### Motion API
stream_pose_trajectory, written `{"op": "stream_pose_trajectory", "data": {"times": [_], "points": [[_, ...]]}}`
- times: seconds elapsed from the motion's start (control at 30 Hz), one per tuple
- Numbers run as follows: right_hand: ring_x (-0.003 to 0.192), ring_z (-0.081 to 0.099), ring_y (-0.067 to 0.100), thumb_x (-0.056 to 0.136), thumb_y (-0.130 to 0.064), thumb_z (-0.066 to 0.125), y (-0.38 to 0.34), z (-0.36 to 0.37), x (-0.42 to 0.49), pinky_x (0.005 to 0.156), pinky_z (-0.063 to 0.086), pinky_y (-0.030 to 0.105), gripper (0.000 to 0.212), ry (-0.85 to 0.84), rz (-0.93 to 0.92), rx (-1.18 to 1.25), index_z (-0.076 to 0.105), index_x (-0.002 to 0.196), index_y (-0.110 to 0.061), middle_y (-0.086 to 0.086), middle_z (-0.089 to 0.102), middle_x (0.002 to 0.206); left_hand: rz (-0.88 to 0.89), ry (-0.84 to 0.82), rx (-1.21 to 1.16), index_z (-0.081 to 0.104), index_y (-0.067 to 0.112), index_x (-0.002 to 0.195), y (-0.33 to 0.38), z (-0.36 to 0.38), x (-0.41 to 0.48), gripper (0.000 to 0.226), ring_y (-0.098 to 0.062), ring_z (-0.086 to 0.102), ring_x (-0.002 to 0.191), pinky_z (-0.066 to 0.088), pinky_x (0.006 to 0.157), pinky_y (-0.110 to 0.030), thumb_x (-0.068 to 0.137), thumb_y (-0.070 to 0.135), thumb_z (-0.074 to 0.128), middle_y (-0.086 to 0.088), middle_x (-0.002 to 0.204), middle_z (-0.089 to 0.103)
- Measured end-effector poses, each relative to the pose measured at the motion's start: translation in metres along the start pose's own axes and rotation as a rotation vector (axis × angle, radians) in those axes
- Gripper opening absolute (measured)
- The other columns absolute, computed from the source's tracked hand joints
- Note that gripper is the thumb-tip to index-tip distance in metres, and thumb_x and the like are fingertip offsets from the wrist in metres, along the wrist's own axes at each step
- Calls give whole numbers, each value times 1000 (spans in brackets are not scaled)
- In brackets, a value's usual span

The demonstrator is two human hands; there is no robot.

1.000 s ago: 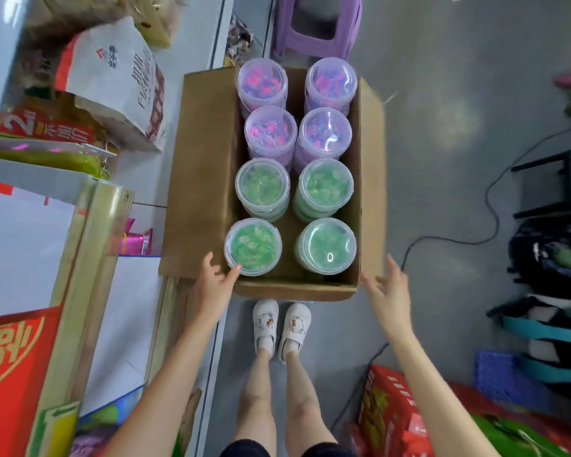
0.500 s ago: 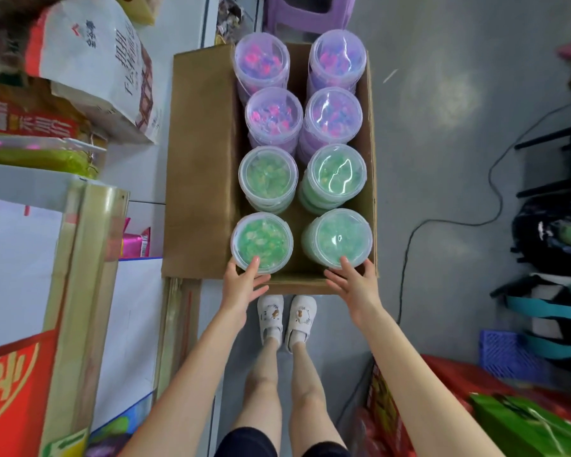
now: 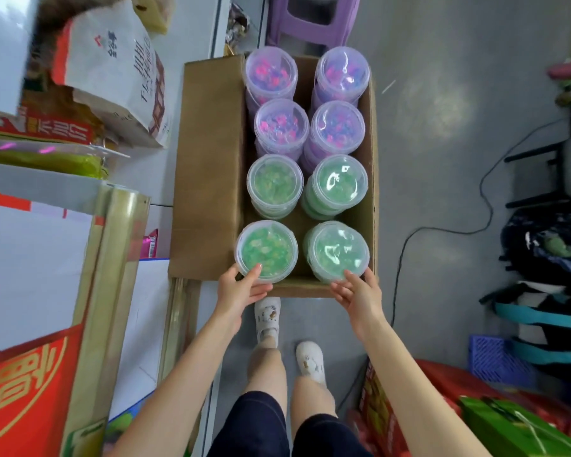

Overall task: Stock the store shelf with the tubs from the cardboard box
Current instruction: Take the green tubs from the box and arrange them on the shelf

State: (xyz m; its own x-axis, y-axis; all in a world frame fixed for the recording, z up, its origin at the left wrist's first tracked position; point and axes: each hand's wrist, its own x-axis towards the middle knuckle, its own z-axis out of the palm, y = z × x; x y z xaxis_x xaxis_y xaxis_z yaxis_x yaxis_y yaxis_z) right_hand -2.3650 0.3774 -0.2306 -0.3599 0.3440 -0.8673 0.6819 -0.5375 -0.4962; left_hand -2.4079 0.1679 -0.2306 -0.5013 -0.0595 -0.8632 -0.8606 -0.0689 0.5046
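- L hand (image 3: 241,291): thumb on the side wall, forefinger tip over the lid edge of the near-left green tub (image 3: 266,250). It's pinching the near rim.
- R hand (image 3: 356,291): fingers laid vs the near wall of the near-right green tub (image 3: 337,250), just under the lid. Can't tell if they've closed round it or only touch.
- Change: 1 s ago both hands were off the tubs, the R one out past the box corner. Half a sec ago they were just arriving. Now both are in contact, one tub each.
- Meaning: reach is done and I'd say the lift comes next. This looks like the first pair out, nothing stocked yet afaict.
- Both tubs sit at the near end of the cardboard box (image 3: 208,166). Behind them are two more green tubs (image 3: 274,184), then four purple tubs (image 3: 338,127) at the far end.
- Store shelf (image 3: 30,258) is on my left, just beside the box, w/ a white bag (image 3: 112,77) further along.
- Risk: lids look smooth and the R hold is unsure, so firm up before lifting.
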Motion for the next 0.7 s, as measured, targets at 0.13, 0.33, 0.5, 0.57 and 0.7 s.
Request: {"op": "stream_pose_trajectory", "data": {"times": [0.13, 0.33, 0.5, 0.57, 0.7], "points": [[63, 63, 18, 91, -12, 57, -2, -10, -24, 73, 56, 34, 46, -70, -53, -49, 46, 134, -22, 11, 65, 72, 72, 34, 17, 59, 14, 107, 8, -1, -31, 20, -23, 70, 70, 58, 68, -31, 89, 21, 62, -16, 87, 72], [56, 55, 19, 90, -10, 56, -30, -33, -70, 64, 52, 30, 39, -224, -164, -77, 52, 128, -18, 5, 59, 56, 201, 95, 5, 60, 14, 101, 11, 3, -98, 14, -17, 69, 59, 58, 58, -24, 89, 21, 61, -15, 80, 72], [51, 50, 14, 91, -13, 54, -56, -73, -125, 61, 47, 27, 30, -443, -288, -162, 57, 121, -17, 2, 59, 55, 362, 190, -59, 61, 6, 106, -16, 18, -188, 22, -26, 69, 65, 58, 71, -38, 89, 20, 60, -20, 80, 72], [51, 49, 13, 92, -14, 54, -62, -93, -150, 63, 45, 28, 27, -540, -331, -212, 59, 118, -19, 6, 61, 63, 420, 248, -106, 62, 6, 105, -36, 27, -231, 22, -29, 69, 67, 58, 74, -41, 89, 21, 60, -17, 76, 73], [50, 50, 12, 91, -14, 55, -69, -125, -201, 59, 49, 24, 26, -711, -383, -309, 61, 116, -18, 7, 61, 66, 487, 354, -299, 63, 9, 95, -78, 39, -316, 11, -21, 68, 57, 58, 62, -29, 89, 17, 60, -14, 67, 72]]}}
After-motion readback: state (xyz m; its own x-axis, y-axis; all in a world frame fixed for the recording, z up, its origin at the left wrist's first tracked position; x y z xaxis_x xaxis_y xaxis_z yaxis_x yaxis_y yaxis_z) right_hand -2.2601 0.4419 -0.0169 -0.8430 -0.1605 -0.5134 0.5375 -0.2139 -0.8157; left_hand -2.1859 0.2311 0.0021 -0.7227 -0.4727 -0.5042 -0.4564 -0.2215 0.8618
